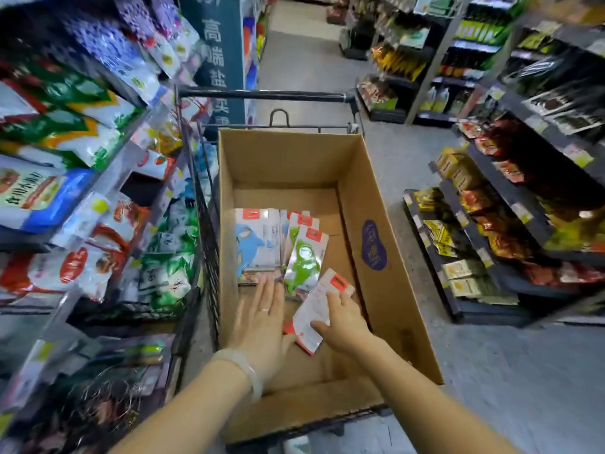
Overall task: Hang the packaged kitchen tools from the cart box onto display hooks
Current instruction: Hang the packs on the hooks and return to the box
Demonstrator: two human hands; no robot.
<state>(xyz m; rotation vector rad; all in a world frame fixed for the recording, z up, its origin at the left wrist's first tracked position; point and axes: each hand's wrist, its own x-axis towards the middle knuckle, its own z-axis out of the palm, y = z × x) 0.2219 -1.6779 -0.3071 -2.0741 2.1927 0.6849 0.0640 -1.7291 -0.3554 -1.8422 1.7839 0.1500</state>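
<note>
An open cardboard box (376,204) sits in a black wire shopping cart (262,95) in a store aisle. On the box floor lie the packaged kitchen tools: a blue-figure package (253,244) at the left, a green-figure package (304,260) overlapping a few more beside it, and a white-and-red package (316,309) lying back side up, nearest the person. Both forearms reach into the box. The left hand (262,319) is flat, fingers straight and together, fingertips touching the lower edge of the blue-figure package. The right hand (343,319) holds the white-and-red package, thumb on its face and fingers curled over its right edge. Shelves of bagged goods (82,142) flank the cart on the left.
</note>
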